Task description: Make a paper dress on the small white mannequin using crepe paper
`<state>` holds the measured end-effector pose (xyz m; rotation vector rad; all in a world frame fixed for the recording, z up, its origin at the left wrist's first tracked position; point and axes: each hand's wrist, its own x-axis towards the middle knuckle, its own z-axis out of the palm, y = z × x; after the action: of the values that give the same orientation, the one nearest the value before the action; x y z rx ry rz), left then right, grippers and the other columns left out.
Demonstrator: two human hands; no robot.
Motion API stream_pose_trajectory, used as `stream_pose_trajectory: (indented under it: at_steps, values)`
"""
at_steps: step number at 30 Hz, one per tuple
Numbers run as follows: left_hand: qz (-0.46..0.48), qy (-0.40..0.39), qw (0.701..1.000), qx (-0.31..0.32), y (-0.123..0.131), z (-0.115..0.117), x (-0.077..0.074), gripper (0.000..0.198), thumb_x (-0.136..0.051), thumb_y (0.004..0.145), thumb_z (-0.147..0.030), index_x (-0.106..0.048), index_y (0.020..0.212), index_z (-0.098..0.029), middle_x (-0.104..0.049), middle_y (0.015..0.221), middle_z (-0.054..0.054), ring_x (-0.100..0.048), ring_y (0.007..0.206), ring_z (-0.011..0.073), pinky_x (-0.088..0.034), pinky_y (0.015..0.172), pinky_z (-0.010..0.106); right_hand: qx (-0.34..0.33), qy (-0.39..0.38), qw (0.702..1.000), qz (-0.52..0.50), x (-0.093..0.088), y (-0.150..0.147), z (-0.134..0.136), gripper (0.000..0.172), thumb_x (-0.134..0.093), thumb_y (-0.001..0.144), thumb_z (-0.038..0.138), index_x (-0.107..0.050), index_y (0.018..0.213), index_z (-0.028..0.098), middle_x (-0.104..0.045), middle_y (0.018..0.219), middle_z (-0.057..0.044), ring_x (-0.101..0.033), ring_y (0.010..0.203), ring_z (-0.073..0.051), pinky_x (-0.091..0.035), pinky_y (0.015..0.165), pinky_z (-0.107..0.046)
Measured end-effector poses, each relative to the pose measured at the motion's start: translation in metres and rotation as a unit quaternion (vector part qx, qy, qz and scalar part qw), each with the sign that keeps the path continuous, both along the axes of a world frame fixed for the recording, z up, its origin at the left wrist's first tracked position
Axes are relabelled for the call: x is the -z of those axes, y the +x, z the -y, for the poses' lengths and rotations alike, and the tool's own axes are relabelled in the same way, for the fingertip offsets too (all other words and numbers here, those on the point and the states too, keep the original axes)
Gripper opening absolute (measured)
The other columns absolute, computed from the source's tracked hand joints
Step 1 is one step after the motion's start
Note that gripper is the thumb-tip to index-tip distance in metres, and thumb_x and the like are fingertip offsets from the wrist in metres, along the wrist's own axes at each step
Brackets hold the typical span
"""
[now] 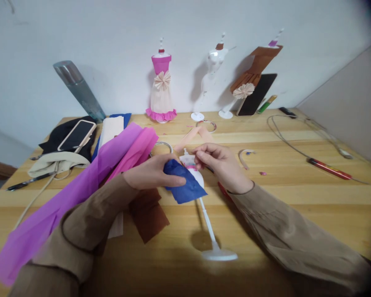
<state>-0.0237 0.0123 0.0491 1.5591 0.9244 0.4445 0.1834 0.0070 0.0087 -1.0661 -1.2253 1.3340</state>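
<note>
My left hand (154,172) is closed on a folded piece of blue crepe paper (188,189), thumb on top. Partly behind the paper lies a small white dress-form mannequin (198,178), tilted, its thin stand (208,222) reaching down to a round white base. A pink and pale band crosses the mannequin's chest. At its shoulder my right hand (220,164) has thumb and fingertips pinched together; what is between them is too small to make out. A brown paper piece (150,218) lies below my left hand.
Long purple paper (71,194) and pink paper (136,150) cross the left side. Behind stand a pink-dressed mannequin (162,88), a bare one (214,70) and a brown-dressed one (259,62). A phone (77,135), spray can (78,90) and corded red tool (329,169) lie around.
</note>
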Motion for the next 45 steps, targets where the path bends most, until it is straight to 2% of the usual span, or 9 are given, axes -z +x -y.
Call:
stream_pose_trajectory:
  at_steps: [5,7,11,17,23,27,31,37,45]
  values:
    - [0.014,0.018,0.993,-0.113,0.000,0.004,-0.009,0.020,-0.069,0.079,-0.032,-0.058,0.080,-0.015,-0.047,0.059,-0.006,-0.042,0.049,0.0070,-0.031,0.045,0.019,-0.091,0.003,0.995,-0.037,-0.002,-0.003,0.007,0.046,-0.077,0.074,0.056,-0.073,0.103,0.021,-0.076,0.097,-0.006,-0.070,0.086,-0.021,-0.055,0.075,-0.034]
    - [0.025,-0.022,0.988,-0.152,0.003,0.003,-0.001,0.021,-0.068,0.081,-0.032,-0.056,0.079,-0.015,-0.050,0.057,-0.005,-0.045,0.045,0.0072,-0.033,0.043,0.019,-0.092,-0.009,0.996,0.001,-0.003,-0.005,0.008,0.038,-0.083,0.068,0.046,-0.072,0.092,0.020,-0.074,0.086,-0.004,-0.068,0.075,-0.019,-0.053,0.067,-0.032]
    - [0.128,-0.148,0.966,-0.169,0.004,-0.002,0.013,0.034,-0.075,0.077,-0.043,-0.055,0.079,-0.015,-0.055,0.059,-0.001,-0.053,0.047,0.0101,-0.040,0.042,0.020,0.000,-0.048,0.999,0.011,-0.006,-0.005,0.005,0.030,-0.087,0.060,0.035,-0.062,0.067,0.019,-0.061,0.058,0.004,-0.052,0.049,-0.010,-0.042,0.050,-0.025]
    - [0.184,-0.146,0.950,-0.205,0.015,0.002,0.025,0.044,-0.080,0.073,-0.045,-0.047,0.065,-0.018,-0.036,0.042,-0.009,-0.025,0.034,0.0012,-0.015,0.035,0.016,0.035,-0.090,0.993,-0.069,-0.001,-0.001,-0.004,0.034,-0.086,0.058,0.042,-0.066,0.073,0.020,-0.066,0.064,0.000,-0.059,0.056,-0.015,-0.049,0.057,-0.030]
    - [0.055,-0.052,0.966,-0.248,0.026,0.002,0.035,0.026,-0.076,0.072,-0.026,-0.057,0.060,-0.014,-0.053,0.047,-0.002,-0.046,0.039,0.0070,-0.038,0.038,0.018,0.127,0.029,0.978,0.162,0.022,0.014,-0.023,0.027,-0.069,0.074,0.046,-0.061,0.069,0.021,-0.053,0.054,0.003,-0.044,0.049,-0.013,-0.036,0.049,-0.028]
    - [0.067,-0.112,0.957,-0.257,0.022,0.000,0.031,0.017,-0.073,0.075,-0.027,-0.065,0.075,-0.011,-0.060,0.058,0.001,-0.052,0.044,0.0085,-0.044,0.041,0.020,0.121,0.152,0.914,0.355,0.036,0.020,-0.029,0.022,-0.057,0.083,0.035,-0.058,0.066,0.021,-0.059,0.061,-0.002,-0.051,0.058,-0.017,-0.039,0.059,-0.031]
    - [0.113,-0.155,0.933,-0.304,0.022,-0.001,0.030,0.017,-0.069,0.070,-0.013,-0.065,0.086,-0.013,-0.064,0.064,0.002,-0.059,0.049,0.0117,-0.049,0.046,0.022,0.124,0.186,0.885,0.409,0.046,0.019,-0.030,0.019,-0.056,0.083,0.031,-0.060,0.069,0.020,-0.065,0.066,-0.006,-0.056,0.065,-0.020,-0.039,0.064,-0.033]
    - [0.134,-0.198,0.924,-0.298,0.024,-0.002,0.036,0.011,-0.059,0.063,-0.006,-0.060,0.068,-0.015,-0.059,0.055,0.001,-0.055,0.044,0.0125,-0.043,0.041,0.022,0.125,0.187,0.892,0.392,0.046,0.019,-0.031,0.020,-0.056,0.083,0.036,-0.059,0.069,0.022,-0.063,0.065,-0.004,-0.054,0.064,-0.020,-0.040,0.064,-0.032]
    - [0.167,-0.177,0.912,-0.330,0.019,-0.005,0.035,0.015,-0.058,0.058,-0.004,-0.058,0.066,-0.016,-0.059,0.059,0.000,-0.054,0.051,0.0111,-0.046,0.048,0.023,0.099,0.096,0.968,0.210,0.031,0.015,-0.026,0.028,-0.064,0.078,0.045,-0.058,0.064,0.022,-0.051,0.060,0.002,-0.044,0.057,-0.014,-0.036,0.055,-0.029]
